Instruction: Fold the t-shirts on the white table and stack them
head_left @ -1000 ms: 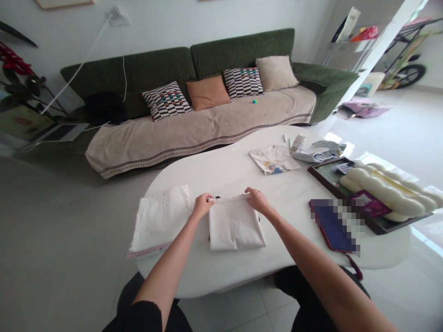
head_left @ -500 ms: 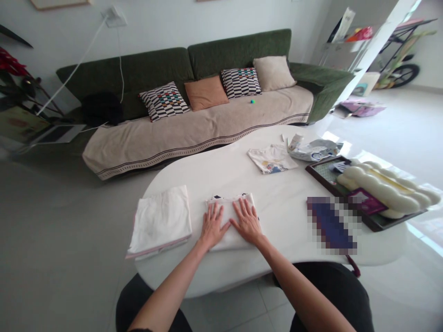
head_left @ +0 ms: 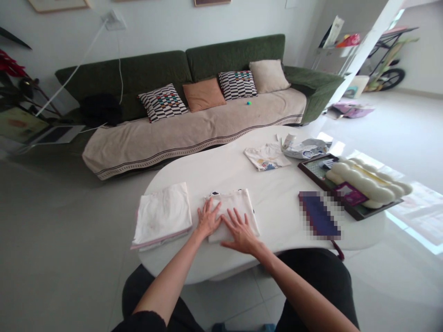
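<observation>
A folded white garment (head_left: 238, 201) with dark marks peeking out at its far edge lies on the white table (head_left: 194, 173) before me. My left hand (head_left: 209, 218) rests on its left side, fingers spread. Flat on its middle, near the front edge, lies my right hand (head_left: 240, 234), its fingers also spread. The two hands almost meet at the thumbs. To the left is a stack of folded white cloth (head_left: 162, 213) with a pinkish edge, apart from both hands.
A printed white shirt (head_left: 266, 157) lies farther back, beside a crumpled plastic package (head_left: 308, 148). On the right, a dark tray (head_left: 360, 215) bears a puffy cream-coloured object (head_left: 368, 182); a blurred-out dark blue item (head_left: 319, 214) is nearer. Behind the table stands a green sofa (head_left: 238, 48) with cushions.
My right hand has slid toward me and slightly left over the garment, uncovering its far right part. My left hand has shifted slightly left. The view has moved a little.
</observation>
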Demonstrator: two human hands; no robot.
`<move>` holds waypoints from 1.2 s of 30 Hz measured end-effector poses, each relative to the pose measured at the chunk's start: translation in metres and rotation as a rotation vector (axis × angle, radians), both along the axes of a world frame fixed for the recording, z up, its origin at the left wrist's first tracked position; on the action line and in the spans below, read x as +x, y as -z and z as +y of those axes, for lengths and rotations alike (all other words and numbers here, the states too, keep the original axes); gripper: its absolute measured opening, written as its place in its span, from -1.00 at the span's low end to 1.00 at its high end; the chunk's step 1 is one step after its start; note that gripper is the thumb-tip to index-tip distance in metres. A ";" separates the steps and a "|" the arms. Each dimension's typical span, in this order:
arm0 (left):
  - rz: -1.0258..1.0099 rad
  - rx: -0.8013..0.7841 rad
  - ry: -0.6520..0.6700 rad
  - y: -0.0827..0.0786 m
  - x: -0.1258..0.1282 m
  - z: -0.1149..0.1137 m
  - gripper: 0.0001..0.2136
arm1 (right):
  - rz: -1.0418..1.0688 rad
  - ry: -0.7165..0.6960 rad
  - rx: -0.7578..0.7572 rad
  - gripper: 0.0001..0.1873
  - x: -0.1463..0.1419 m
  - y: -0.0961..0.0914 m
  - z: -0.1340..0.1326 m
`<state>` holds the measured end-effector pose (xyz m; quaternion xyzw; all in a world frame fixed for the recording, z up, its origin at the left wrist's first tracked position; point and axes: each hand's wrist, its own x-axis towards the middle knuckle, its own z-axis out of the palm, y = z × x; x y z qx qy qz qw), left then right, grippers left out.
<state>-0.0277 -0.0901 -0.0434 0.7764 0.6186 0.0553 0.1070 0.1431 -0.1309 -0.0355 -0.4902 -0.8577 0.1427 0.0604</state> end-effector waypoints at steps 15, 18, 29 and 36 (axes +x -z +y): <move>-1.174 -0.233 -0.517 -0.023 -0.049 -0.098 -0.61 | 0.151 -0.058 -0.015 -0.39 0.000 0.003 -0.091; -1.408 -0.420 -0.783 -0.036 -0.048 -0.096 -0.60 | 0.539 0.048 -0.309 -0.47 0.000 -0.039 -0.055; -1.885 -0.660 -1.023 -0.038 -0.012 -0.078 -0.47 | 1.849 0.588 -0.733 -0.48 0.024 -0.082 -0.021; -1.678 -0.713 -0.961 -0.020 0.009 -0.085 -0.73 | 1.253 0.936 -0.807 -0.58 0.079 -0.005 -0.109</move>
